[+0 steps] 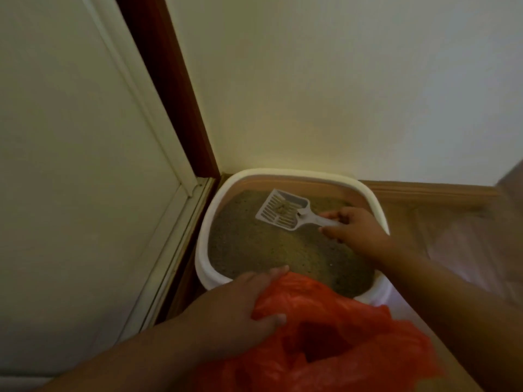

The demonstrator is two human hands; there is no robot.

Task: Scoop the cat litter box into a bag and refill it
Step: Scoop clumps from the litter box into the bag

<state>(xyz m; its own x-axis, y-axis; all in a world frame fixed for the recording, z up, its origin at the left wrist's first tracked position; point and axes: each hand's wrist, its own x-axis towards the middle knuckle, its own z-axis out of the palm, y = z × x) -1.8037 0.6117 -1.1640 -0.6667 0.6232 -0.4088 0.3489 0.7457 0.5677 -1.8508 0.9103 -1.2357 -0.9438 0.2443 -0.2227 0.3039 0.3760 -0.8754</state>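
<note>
A white litter box [215,210] with a pale inner wall sits in the room's corner, filled with grey-tan litter [268,250]. My right hand [353,230] grips the handle of a white slotted scoop [280,210], held just above the litter at the box's far side, with a small clump on its grid. My left hand [240,304] holds the rim of an orange plastic bag [334,335], whose mouth gapes open in front of the box's near edge.
A white door [70,165] with a dark red-brown frame [167,89] stands to the left. A cream wall [339,80] with a wooden skirting board [430,190] runs behind the box. Pale floor [467,250] lies at the right.
</note>
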